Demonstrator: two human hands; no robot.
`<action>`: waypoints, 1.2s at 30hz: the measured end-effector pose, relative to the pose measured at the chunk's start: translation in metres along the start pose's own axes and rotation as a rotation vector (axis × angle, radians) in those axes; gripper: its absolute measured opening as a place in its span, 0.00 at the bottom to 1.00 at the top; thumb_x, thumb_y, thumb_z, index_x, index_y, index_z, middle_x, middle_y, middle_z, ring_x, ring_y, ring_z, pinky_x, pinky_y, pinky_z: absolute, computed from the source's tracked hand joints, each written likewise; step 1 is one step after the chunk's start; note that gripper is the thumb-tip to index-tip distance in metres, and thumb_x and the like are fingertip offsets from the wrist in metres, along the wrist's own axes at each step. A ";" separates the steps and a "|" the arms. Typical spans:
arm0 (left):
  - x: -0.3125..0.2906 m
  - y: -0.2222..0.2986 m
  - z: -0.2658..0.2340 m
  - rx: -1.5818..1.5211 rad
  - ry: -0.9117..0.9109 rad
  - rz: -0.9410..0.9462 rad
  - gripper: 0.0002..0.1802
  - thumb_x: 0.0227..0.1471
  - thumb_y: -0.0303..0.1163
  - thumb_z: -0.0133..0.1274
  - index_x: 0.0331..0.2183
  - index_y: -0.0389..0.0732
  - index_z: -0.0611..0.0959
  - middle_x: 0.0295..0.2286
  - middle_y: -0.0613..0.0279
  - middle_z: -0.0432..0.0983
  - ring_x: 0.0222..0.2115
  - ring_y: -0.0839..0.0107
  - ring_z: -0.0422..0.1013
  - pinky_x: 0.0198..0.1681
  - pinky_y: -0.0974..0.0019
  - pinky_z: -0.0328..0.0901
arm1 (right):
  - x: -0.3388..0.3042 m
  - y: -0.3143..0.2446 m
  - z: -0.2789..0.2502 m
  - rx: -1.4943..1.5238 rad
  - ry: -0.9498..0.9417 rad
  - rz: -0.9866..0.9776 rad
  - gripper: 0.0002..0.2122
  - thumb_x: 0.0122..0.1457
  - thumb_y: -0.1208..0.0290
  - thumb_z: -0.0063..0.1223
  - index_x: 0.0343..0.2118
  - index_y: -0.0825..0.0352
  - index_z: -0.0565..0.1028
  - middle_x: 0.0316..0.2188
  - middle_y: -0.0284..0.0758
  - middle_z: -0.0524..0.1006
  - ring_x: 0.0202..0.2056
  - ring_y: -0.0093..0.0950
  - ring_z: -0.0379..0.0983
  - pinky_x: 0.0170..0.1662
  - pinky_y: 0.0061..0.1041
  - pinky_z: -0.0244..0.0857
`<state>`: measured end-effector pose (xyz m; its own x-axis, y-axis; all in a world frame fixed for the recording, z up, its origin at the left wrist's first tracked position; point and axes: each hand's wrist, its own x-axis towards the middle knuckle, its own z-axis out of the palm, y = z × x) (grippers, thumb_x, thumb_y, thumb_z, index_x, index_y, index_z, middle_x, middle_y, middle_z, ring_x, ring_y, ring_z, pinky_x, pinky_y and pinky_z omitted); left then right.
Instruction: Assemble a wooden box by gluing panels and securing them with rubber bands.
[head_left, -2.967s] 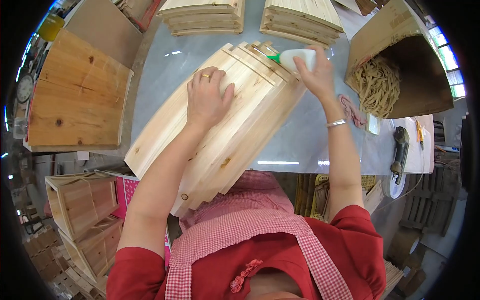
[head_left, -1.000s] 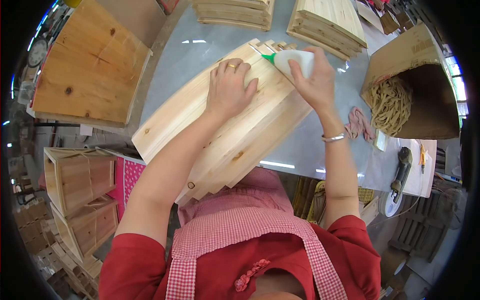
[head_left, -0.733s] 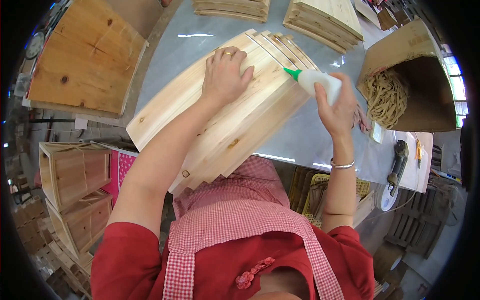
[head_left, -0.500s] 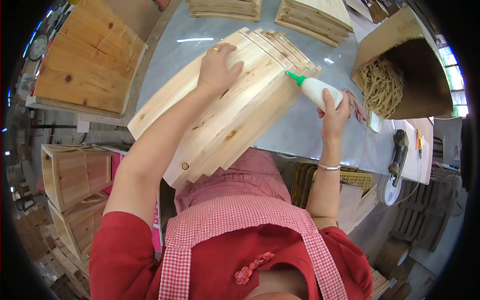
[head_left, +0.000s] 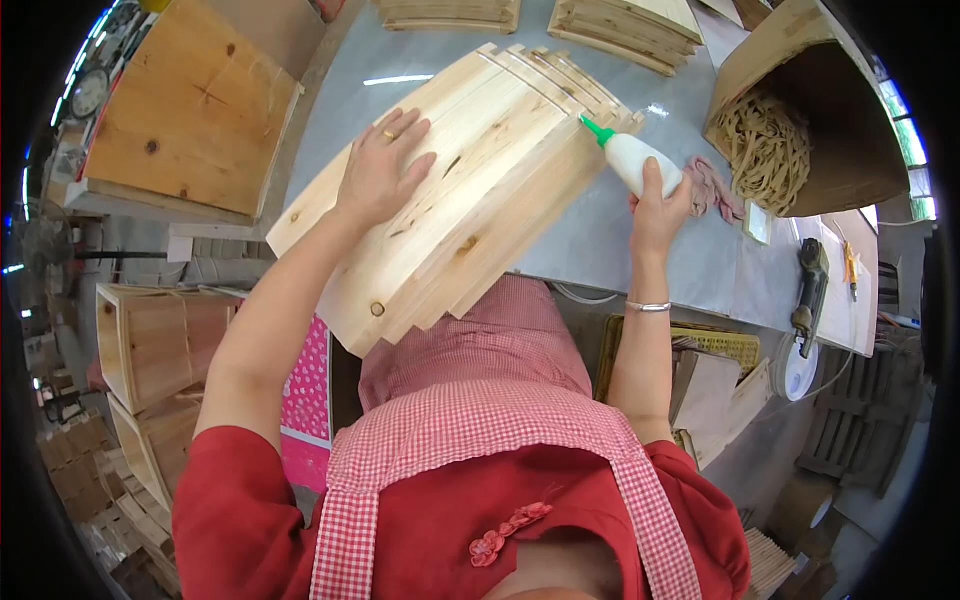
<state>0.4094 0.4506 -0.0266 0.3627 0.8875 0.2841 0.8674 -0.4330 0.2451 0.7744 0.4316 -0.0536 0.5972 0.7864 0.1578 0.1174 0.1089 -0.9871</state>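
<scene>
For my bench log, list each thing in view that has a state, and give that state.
Boards: stacked in offset steps
Bottle: held tilted, green nozzle pointing down at the boards
Right hand: closed around the bottle
Left hand: open, resting on the boards
Box: open
Bands: tangled, inside the box
Cloth: crumpled

Coloured white on the squeeze bottle (head_left: 640, 165), green on its nozzle (head_left: 598, 131), and pale cream with brown knots (head_left: 377, 309) on the stacked wooden panels (head_left: 480, 150). Checked red and white on the apron (head_left: 465, 425), plain red on the shirt (head_left: 430, 530). Grey on the tabletop (head_left: 565, 240), brown on the cardboard box (head_left: 768, 55).
</scene>
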 end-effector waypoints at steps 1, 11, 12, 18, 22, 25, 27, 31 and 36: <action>0.000 0.000 0.000 -0.006 -0.006 -0.012 0.26 0.58 0.46 0.50 0.55 0.43 0.76 0.59 0.54 0.66 0.63 0.56 0.57 0.66 0.49 0.48 | -0.003 -0.002 0.000 0.007 -0.017 -0.012 0.15 0.60 0.61 0.59 0.37 0.68 0.70 0.29 0.34 0.74 0.19 0.19 0.69 0.17 0.16 0.64; -0.008 -0.009 0.010 0.042 0.087 0.018 0.27 0.59 0.47 0.49 0.56 0.43 0.76 0.58 0.57 0.67 0.62 0.57 0.58 0.64 0.52 0.53 | -0.098 -0.034 -0.004 -0.047 -0.215 0.021 0.18 0.59 0.64 0.60 0.44 0.73 0.69 0.37 0.38 0.73 0.32 0.25 0.75 0.22 0.22 0.70; -0.007 -0.009 0.011 0.045 0.100 0.039 0.27 0.59 0.48 0.49 0.56 0.43 0.76 0.58 0.57 0.67 0.62 0.57 0.58 0.64 0.52 0.52 | -0.108 -0.040 -0.006 -0.055 -0.229 0.016 0.18 0.60 0.65 0.60 0.44 0.72 0.69 0.38 0.38 0.73 0.33 0.25 0.74 0.25 0.22 0.71; -0.011 0.004 -0.010 -0.061 0.029 0.009 0.28 0.58 0.45 0.49 0.54 0.38 0.75 0.56 0.44 0.67 0.59 0.49 0.60 0.62 0.53 0.56 | -0.171 -0.042 -0.012 -0.118 -0.385 -0.136 0.17 0.60 0.67 0.59 0.45 0.73 0.69 0.37 0.38 0.73 0.37 0.25 0.71 0.40 0.24 0.68; -0.013 0.007 -0.011 -0.077 0.038 -0.011 0.26 0.58 0.45 0.49 0.51 0.37 0.76 0.55 0.45 0.68 0.58 0.48 0.62 0.60 0.51 0.58 | -0.217 -0.054 -0.013 -0.084 -0.533 -0.155 0.17 0.60 0.69 0.59 0.46 0.73 0.68 0.37 0.39 0.74 0.37 0.25 0.72 0.41 0.25 0.68; -0.012 0.007 -0.008 -0.083 0.075 0.044 0.25 0.57 0.45 0.49 0.49 0.37 0.77 0.53 0.45 0.69 0.56 0.49 0.64 0.59 0.50 0.59 | -0.243 -0.048 -0.013 -0.041 -0.672 -0.189 0.19 0.58 0.69 0.61 0.47 0.73 0.67 0.37 0.41 0.75 0.35 0.27 0.74 0.37 0.25 0.69; -0.016 0.004 -0.007 -0.077 0.068 0.047 0.24 0.57 0.45 0.49 0.48 0.37 0.78 0.52 0.45 0.70 0.55 0.49 0.65 0.57 0.50 0.61 | -0.261 -0.055 -0.012 -0.081 -0.806 -0.121 0.20 0.56 0.69 0.62 0.46 0.73 0.68 0.37 0.42 0.75 0.35 0.28 0.74 0.37 0.26 0.69; -0.018 0.003 -0.009 -0.085 0.098 0.035 0.24 0.57 0.46 0.48 0.48 0.37 0.78 0.52 0.45 0.71 0.54 0.49 0.65 0.57 0.50 0.61 | -0.266 -0.057 -0.004 -0.067 -0.892 -0.248 0.20 0.55 0.70 0.63 0.45 0.73 0.69 0.36 0.41 0.75 0.34 0.29 0.74 0.36 0.26 0.69; -0.015 0.008 -0.017 -0.105 0.063 0.004 0.23 0.56 0.46 0.48 0.46 0.37 0.78 0.52 0.44 0.71 0.54 0.49 0.65 0.57 0.49 0.60 | -0.265 -0.056 0.005 0.006 -0.858 -0.296 0.20 0.54 0.70 0.64 0.45 0.72 0.69 0.33 0.40 0.75 0.31 0.30 0.75 0.35 0.26 0.70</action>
<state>0.4050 0.4308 -0.0129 0.3416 0.8754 0.3420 0.8242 -0.4539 0.3386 0.6060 0.2202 -0.0399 -0.2531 0.9084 0.3329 0.1663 0.3798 -0.9100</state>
